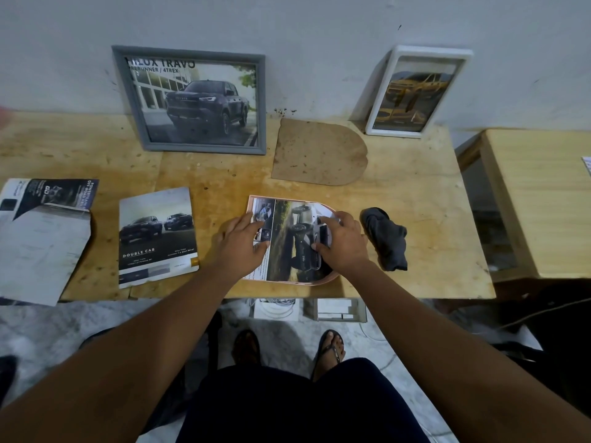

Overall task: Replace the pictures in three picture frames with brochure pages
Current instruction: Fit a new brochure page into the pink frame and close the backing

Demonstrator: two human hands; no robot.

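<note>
A pink arch-shaped frame (256, 198) lies face down near the table's front edge, with a brochure page (287, 231) showing a truck laid inside it. My left hand (241, 243) presses flat on the page's left side. My right hand (342, 241) presses its right side, fingers spread on the paper. The frame's brown arch-shaped backing board (319, 155) lies behind on the table. A grey frame (192, 100) with a truck page and a white frame (415, 91) with a yellow truck page lean against the wall.
A brochure (158, 235) marked DOUBLE CAB lies left of my hands, and torn brochure pages (41, 231) lie at the far left. A dark grey cloth (387, 241) sits right of the pink frame. A second wooden table (537, 199) stands to the right.
</note>
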